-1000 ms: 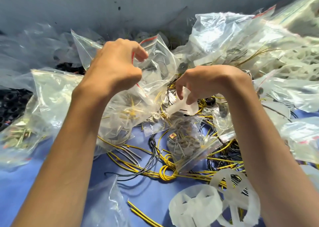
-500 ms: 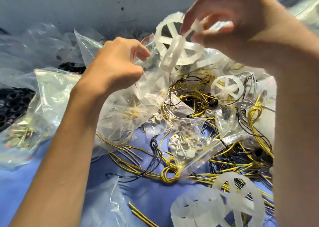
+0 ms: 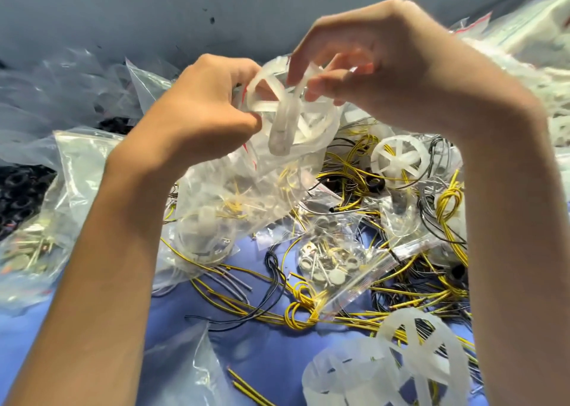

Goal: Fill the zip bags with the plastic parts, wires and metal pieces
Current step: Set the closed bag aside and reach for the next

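My left hand (image 3: pixel 203 106) pinches the red-striped mouth of a clear zip bag (image 3: pixel 246 189) that hangs below it, with yellow wire bits and a white plastic piece inside. My right hand (image 3: pixel 370 66) holds white spoked plastic wheels (image 3: pixel 287 112) by their rims, right at the bag's mouth and partly inside it. Another white wheel (image 3: pixel 399 160) lies on the tangle of yellow and black wires (image 3: pixel 308 310). A small zip bag of round metal pieces (image 3: pixel 333 267) lies on the blue table.
Two large white wheels (image 3: pixel 385 365) lie at the near right edge. Filled and empty zip bags (image 3: pixel 37 236) pile up at left, back and right. Black rings (image 3: pixel 21 189) sit at far left. A grey wall (image 3: pixel 277 11) stands behind.
My right hand has carried the white wheels from up high down and left to the mouth of the bag. My left hand has stayed on the bag's opening.
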The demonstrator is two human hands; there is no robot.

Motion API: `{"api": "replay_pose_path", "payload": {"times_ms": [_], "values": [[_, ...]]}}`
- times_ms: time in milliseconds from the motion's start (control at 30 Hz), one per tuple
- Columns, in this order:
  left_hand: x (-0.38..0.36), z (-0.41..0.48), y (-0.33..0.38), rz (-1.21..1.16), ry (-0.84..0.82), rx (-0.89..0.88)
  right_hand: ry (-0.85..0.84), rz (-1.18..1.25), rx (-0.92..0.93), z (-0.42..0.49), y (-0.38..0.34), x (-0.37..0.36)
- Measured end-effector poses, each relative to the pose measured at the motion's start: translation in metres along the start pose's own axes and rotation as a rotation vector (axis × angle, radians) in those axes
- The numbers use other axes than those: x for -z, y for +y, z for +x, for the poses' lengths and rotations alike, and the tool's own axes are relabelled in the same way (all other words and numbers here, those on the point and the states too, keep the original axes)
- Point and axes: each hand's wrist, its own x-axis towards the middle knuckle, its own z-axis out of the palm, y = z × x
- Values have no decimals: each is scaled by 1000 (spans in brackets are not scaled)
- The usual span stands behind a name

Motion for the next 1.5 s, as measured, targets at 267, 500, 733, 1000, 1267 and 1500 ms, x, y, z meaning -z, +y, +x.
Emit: {"api": "replay_pose_path", "payload": {"times_ms": [267,500,733,1000,1267,1500], "values": [[0,-5,12,20,29,-44,-97,-50,-30,2,2,-4],[-5,-5,18,-32,5,-73,-120,-64,-37,2,0,-2],[-4,-5,18,-123,33,-83,-177,-138,-45,2,-3,-1],[-5,0,15,-165,79,-52,-238,-152,-78,0,-3,0],[-8,-1,20,-198,87,-46,-348,-212,-132,0,-7,0],[-6,-1,21,-182,130,-30,-327,-211,-113,0,-8,0]]}}
